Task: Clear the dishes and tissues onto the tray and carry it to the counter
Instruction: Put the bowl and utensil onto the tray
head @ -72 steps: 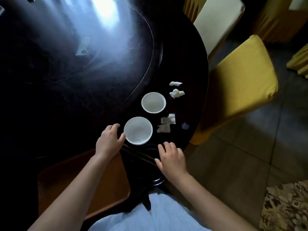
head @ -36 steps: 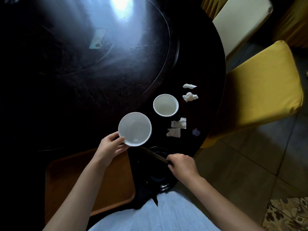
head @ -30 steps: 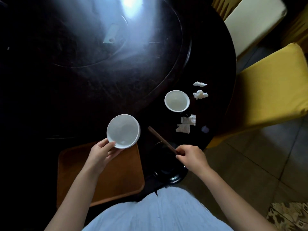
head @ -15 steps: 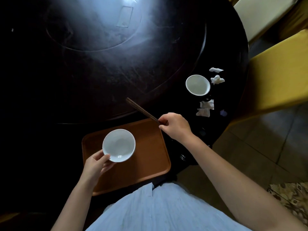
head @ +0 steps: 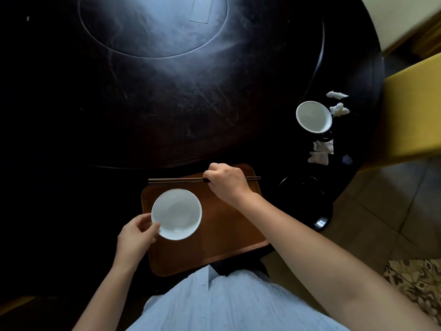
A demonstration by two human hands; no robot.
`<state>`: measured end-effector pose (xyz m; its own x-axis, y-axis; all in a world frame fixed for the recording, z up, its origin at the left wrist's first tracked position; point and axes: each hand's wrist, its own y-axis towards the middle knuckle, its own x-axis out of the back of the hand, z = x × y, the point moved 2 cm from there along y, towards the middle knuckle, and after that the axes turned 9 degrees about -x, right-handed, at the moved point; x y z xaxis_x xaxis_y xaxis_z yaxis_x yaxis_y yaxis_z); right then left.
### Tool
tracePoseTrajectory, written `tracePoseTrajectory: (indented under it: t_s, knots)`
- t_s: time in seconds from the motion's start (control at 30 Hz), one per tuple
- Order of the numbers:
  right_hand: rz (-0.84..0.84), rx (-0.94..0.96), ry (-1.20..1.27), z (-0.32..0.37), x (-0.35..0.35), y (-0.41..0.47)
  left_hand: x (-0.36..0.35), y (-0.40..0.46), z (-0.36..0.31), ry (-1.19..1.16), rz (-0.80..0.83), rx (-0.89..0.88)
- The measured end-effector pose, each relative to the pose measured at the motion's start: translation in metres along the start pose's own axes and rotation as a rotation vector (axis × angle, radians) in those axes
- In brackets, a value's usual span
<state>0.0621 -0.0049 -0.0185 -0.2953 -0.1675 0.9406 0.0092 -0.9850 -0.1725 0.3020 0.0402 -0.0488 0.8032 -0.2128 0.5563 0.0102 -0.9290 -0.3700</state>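
Note:
A brown tray (head: pixel 229 237) lies at the near edge of the dark round table (head: pixel 167 103). My left hand (head: pixel 136 235) grips the rim of a white bowl (head: pixel 176 214) over the tray's left part. My right hand (head: pixel 226 182) holds dark chopsticks (head: pixel 175 179) level along the tray's far edge. A second white bowl (head: pixel 313 117) stands at the table's right side, with crumpled tissues (head: pixel 338 109) beyond it and flat tissues (head: pixel 321 151) in front of it. A black plate (head: pixel 303 189) sits right of the tray.
A yellow-covered chair (head: pixel 412 111) stands close against the table's right side, with another pale chair (head: pixel 401 17) behind it. Grey tiled floor (head: pixel 381 211) and a patterned rug (head: pixel 417 280) lie to the right. A raised turntable (head: pixel 152 27) fills the table's middle.
My left hand carried the white bowl from the table to above the tray. My right hand picked up the chopsticks and brought them left, turning them level over the tray's far edge.

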Motion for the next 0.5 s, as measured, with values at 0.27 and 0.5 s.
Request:
tracePoseTrajectory:
  t_s: [0.27, 0.5]
  knots:
    - [0.037, 0.104, -0.079, 0.003, -0.024, 0.004, -0.002, -0.002, 0.004, 0.020, -0.004, 0.006]
    - [0.048, 0.071, -0.079, -0.014, -0.028, 0.009, 0.000, 0.008, 0.000, 0.010, -0.007, -0.034]
